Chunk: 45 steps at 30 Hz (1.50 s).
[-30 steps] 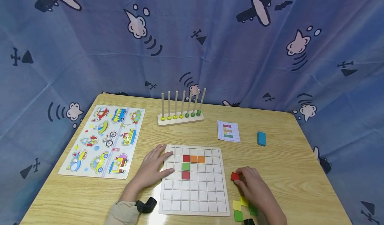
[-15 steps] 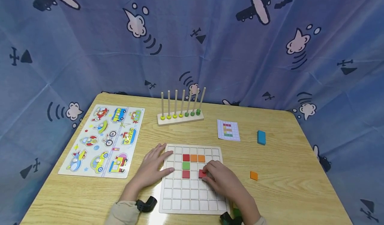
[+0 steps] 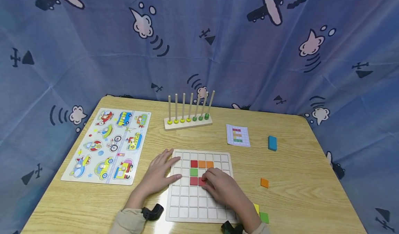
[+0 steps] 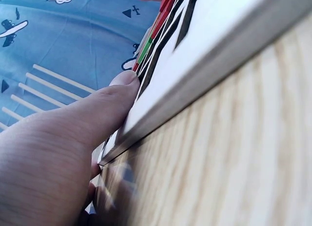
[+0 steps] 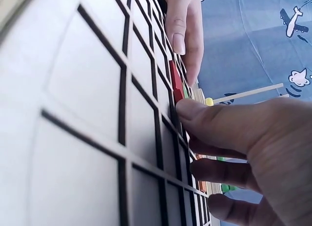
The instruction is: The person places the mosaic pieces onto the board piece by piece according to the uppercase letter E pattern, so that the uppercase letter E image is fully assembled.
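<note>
A white grid board (image 3: 184, 202) lies on the table. My left hand (image 3: 160, 171) rests at its left edge, fingers spread, with the thumb (image 4: 119, 92) on the board's surface in the left wrist view. My right hand (image 3: 221, 187) is over the middle of the board and pinches a red square tile (image 3: 201, 181), just right of another red tile (image 3: 194, 181). In the right wrist view the held tile (image 5: 178, 94) is at the thumb tip, partly covered. Above are a green tile (image 3: 194, 172), a red tile (image 3: 194, 164) and two orange tiles (image 3: 202, 164).
An orange tile (image 3: 264, 183), yellow tile (image 3: 256, 208) and green tile (image 3: 264, 217) lie right of the board. Behind are a pattern card (image 3: 238, 135), a blue block (image 3: 272, 143) and a peg rack with beads (image 3: 188, 122). A vehicle puzzle (image 3: 106, 147) lies left.
My right hand has carried the red tile from the table's right side leftward onto the board, beside the other red tile. The loose orange tile has come into view. My left hand stays put.
</note>
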Motion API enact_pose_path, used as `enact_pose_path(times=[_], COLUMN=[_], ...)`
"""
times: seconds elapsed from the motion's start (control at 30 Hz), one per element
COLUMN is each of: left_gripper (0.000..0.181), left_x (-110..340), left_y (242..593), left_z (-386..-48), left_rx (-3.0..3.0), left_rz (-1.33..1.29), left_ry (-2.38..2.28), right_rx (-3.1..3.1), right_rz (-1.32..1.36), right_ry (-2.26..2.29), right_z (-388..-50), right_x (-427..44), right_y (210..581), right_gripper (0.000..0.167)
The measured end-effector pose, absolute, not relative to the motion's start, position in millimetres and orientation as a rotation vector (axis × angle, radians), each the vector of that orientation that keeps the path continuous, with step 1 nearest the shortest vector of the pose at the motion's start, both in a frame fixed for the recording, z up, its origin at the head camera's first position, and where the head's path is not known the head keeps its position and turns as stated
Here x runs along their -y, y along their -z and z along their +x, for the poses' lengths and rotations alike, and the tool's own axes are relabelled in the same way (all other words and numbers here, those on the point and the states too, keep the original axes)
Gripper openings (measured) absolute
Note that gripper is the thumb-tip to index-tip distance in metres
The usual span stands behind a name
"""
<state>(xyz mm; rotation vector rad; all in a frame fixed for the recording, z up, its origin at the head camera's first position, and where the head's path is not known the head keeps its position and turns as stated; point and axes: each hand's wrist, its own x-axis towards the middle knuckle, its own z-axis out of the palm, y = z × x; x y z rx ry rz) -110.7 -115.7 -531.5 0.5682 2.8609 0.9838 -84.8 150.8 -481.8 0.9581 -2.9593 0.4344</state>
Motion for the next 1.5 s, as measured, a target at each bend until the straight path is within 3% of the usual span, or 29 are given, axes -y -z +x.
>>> enact_pose_path(times=[1.2, 1.37, 1.5], left_gripper=[0.065, 0.065, 0.065], left_x=[115, 114, 114], left_y=[528, 529, 529], left_z=[-111, -111, -111], left_rx=[-2.842, -2.842, -2.841], left_rz=[0.555, 0.567, 0.566], left_ry=[-0.991, -0.999, -0.986], right_rx=[3.033, 3.044, 3.049], right_rz=[0.933, 0.837, 0.646], right_ry=[-0.477, -0.637, -0.693], right_z=[-87, -87, -87], right_x=[-150, -162, -188], right_y=[482, 472, 461], right_gripper=[0.017, 0.028, 0.028])
